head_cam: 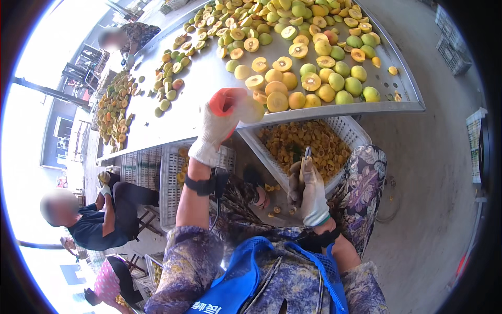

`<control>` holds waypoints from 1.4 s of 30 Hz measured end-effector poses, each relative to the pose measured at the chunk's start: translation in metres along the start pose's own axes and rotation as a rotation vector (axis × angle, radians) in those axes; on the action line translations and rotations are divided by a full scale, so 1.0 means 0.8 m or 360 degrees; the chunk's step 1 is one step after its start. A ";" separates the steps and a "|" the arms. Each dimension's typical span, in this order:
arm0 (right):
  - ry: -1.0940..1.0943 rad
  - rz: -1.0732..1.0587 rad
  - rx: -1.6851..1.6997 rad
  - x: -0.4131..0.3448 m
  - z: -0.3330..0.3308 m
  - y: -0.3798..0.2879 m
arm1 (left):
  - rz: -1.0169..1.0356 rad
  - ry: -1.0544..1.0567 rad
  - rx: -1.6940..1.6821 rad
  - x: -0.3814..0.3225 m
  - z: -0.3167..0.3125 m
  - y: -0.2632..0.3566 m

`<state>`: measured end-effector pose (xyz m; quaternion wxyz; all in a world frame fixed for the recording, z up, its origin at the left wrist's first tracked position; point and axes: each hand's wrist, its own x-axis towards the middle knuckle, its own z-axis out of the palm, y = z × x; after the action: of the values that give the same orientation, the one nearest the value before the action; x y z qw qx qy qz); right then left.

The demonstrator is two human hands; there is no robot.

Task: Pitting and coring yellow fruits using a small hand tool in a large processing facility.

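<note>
My left hand (223, 117), in a white knit glove with orange rubbery covering, is at the near edge of the metal table (333, 111). A motion-blurred yellow-green fruit (251, 110) is at its fingers and seems to be held. Cut halves and whole-looking yellow and green fruits (277, 101), perhaps peaches or apricots, lie just beyond. Lower right, my right hand (311, 184), in a stained white glove, is closed around a slim tool (308, 152) with a metal tip pointing away from me. The handle is mostly hidden. Under that hand, a white plastic crate (270, 163) holds many orange-yellow fruit pieces (321, 141).
Another perforated crate (168, 196) stands left of my knees, beside stacked crates (141, 165). One person (94, 223) sits at the left, another (135, 37) is at the table's far side, and a third (108, 282) is lower left. Fruit scraps (277, 209) lie on the floor.
</note>
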<state>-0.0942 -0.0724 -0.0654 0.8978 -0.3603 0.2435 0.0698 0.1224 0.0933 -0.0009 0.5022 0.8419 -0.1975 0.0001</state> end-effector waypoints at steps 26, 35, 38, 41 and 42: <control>-0.0008 -0.0668 -0.0901 0.005 -0.009 0.046 | -0.0633 0.0026 -0.1922 -0.172 0.144 0.047; -0.0001 -0.0609 -0.0661 0.002 -0.004 0.057 | -0.0593 -0.0014 -0.1598 -0.181 0.143 0.042; 0.0023 -0.0553 -0.0710 0.001 -0.004 0.060 | -0.0606 -0.0040 -0.1511 -0.185 0.142 0.040; 0.0026 -0.0718 -0.0837 0.000 -0.007 0.065 | -0.0653 -0.0041 -0.1501 -0.186 0.145 0.035; 0.0017 -0.0685 -0.0779 0.000 -0.006 0.065 | -0.0651 -0.0035 -0.1478 -0.186 0.144 0.035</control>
<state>-0.1119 -0.0375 -0.1002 0.7774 -0.6091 0.1423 -0.0669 -0.0468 0.0339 -0.0637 0.8112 0.5512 -0.0132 -0.1948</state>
